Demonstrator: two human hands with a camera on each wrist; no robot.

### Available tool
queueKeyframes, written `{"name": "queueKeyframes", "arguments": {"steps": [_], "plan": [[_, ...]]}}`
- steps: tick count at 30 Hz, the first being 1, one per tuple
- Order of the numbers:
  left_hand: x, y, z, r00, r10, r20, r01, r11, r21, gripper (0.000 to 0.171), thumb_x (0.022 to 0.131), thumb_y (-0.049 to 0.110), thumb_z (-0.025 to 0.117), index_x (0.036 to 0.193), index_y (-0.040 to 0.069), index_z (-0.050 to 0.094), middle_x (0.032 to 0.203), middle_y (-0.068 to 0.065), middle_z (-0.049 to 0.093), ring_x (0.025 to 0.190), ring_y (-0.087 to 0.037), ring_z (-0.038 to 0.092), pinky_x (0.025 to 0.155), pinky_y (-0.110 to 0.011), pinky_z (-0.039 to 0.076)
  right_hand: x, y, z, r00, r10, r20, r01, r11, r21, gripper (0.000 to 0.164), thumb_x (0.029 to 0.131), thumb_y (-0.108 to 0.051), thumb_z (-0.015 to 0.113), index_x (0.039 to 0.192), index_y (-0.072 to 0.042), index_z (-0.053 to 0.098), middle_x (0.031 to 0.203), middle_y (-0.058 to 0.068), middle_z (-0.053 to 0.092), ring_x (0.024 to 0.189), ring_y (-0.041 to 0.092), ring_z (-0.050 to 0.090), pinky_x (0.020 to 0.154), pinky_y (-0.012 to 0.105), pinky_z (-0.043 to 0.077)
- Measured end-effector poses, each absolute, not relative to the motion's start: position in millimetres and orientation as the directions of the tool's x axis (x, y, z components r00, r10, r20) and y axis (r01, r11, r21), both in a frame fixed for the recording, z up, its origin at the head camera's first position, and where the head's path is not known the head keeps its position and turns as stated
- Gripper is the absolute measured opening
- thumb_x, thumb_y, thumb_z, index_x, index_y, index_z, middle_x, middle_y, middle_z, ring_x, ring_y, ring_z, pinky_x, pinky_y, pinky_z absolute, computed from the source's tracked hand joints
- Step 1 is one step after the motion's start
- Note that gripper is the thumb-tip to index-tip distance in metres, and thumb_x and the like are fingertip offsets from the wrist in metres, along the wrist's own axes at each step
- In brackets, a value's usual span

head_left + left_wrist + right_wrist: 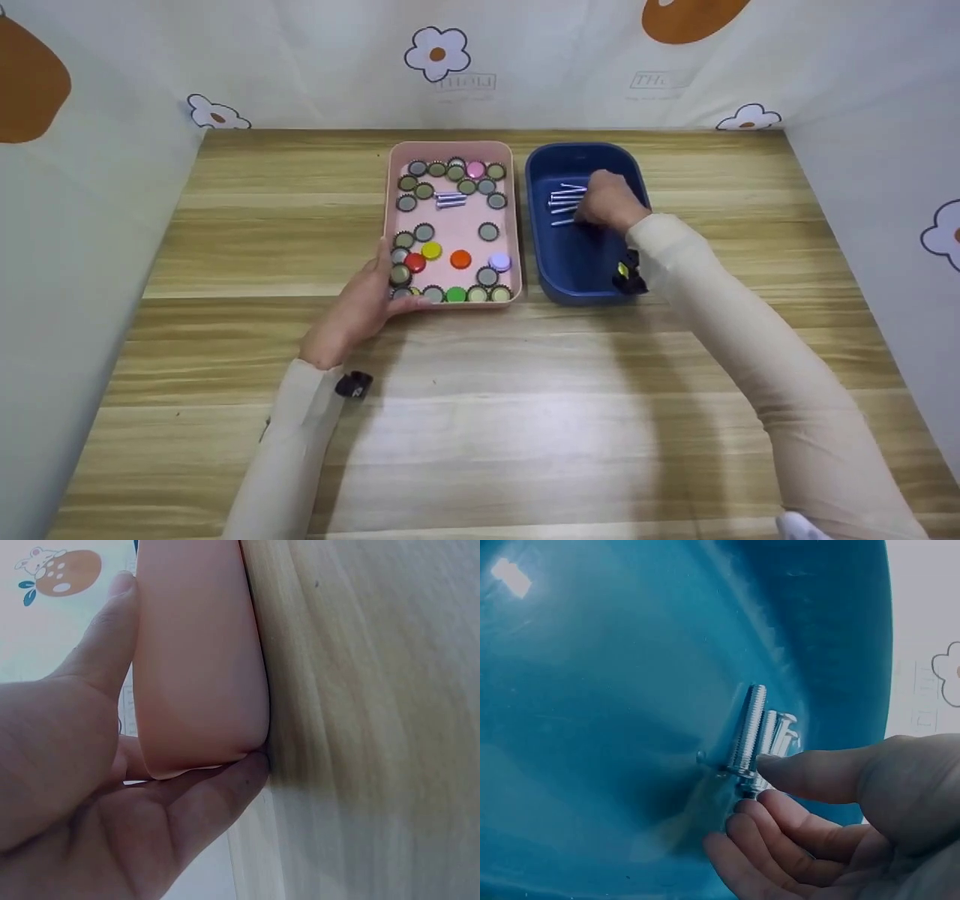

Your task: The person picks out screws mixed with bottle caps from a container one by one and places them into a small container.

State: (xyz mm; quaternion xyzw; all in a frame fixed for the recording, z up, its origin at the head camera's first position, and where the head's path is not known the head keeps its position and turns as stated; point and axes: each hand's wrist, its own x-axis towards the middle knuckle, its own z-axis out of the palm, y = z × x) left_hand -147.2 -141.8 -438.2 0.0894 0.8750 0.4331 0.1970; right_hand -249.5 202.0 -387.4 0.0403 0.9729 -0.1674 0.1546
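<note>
My left hand (pixel 358 296) holds the near left corner of a pink tray (pixel 516 225). In the left wrist view, its thumb lies along the wall and its fingers reach around the corner close to the table. Inside a blue bin (pixel 559 279), my right hand (pixel 611 201) is bent down over silver bolts (pixel 564 201). The right wrist view has its thumb and curled fingers closing on the head ends of a clustered few bolts (pixel 751 727). How many bolts it pinches is hard to tell. Several more bolts (pixel 451 200) lie together in the pink tray.
Bottle caps (pixel 488 231) lie around the tray's sides, mostly grey undersides, with red, yellow, orange, green, pink and lilac ones (pixel 500 261) among them. Both containers stand side by side on a wood-grain table (pixel 480 420). Behind them hangs a white patterned curtain (pixel 337 67).
</note>
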Motion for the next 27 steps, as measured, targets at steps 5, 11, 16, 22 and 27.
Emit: {"name": "queueKeyframes", "arguments": {"steps": [5, 11, 16, 22, 27], "plan": [[-145, -143, -437, -0.905, 0.34, -0.257, 0.052, 0.688, 0.724, 0.117, 0.088, 0.036, 0.074, 0.16, 0.016, -0.016, 0.163, -0.018, 0.029, 0.148, -0.03, 0.037, 0.127, -0.048, 0.019, -249, 197, -386, -0.963, 0.005, -0.27, 0.076, 0.964, -0.255, 0.025, 0.079, -0.007, 0.063, 0.097, 0.01, 0.068, 0.103, 0.028, 0.069, 0.085, 0.03, 0.057, 0.08, 0.048, 0.057], [-145, -143, -436, -0.904, 0.332, -0.268, 0.043, 0.696, 0.717, 0.117, 0.088, 0.036, 0.074, 0.159, 0.02, -0.018, 0.163, -0.018, 0.028, 0.149, -0.031, 0.036, 0.127, -0.049, 0.018, -248, 193, -386, -0.976, -0.092, -0.2, -0.032, 0.959, -0.283, 0.024, 0.082, -0.001, 0.049, 0.06, -0.01, 0.047, 0.067, 0.009, 0.053, 0.063, 0.023, 0.049, 0.052, 0.032, 0.044], [-146, -142, -436, -0.903, 0.335, -0.268, 0.046, 0.698, 0.715, 0.117, 0.088, 0.036, 0.073, 0.159, 0.02, -0.018, 0.165, -0.017, 0.026, 0.151, -0.031, 0.033, 0.127, -0.049, 0.017, -247, 188, -384, -0.971, -0.14, -0.194, -0.066, 0.936, -0.347, 0.036, 0.081, -0.001, 0.05, 0.052, -0.018, 0.038, 0.051, -0.006, 0.035, 0.049, 0.012, 0.039, 0.044, 0.023, 0.029], [-146, -141, -436, -0.903, 0.335, -0.268, 0.044, 0.694, 0.719, 0.116, 0.089, 0.034, 0.073, 0.159, 0.022, -0.018, 0.167, -0.014, 0.021, 0.152, -0.028, 0.03, 0.128, -0.047, 0.017, -241, 180, -380, -0.969, -0.168, -0.184, -0.092, 0.928, -0.361, 0.036, 0.084, -0.001, 0.051, 0.052, -0.017, 0.043, 0.05, -0.006, 0.037, 0.046, 0.011, 0.037, 0.044, 0.023, 0.028], [-146, -142, -437, -0.908, 0.319, -0.273, 0.007, 0.662, 0.749, 0.108, 0.091, 0.035, 0.072, 0.162, 0.021, -0.008, 0.166, -0.014, 0.026, 0.152, -0.028, 0.031, 0.128, -0.048, 0.015, -238, 173, -380, -0.967, -0.166, -0.192, -0.089, 0.93, -0.356, 0.031, 0.086, -0.002, 0.055, 0.058, -0.014, 0.053, 0.052, -0.004, 0.046, 0.049, 0.013, 0.045, 0.044, 0.023, 0.032]]}}
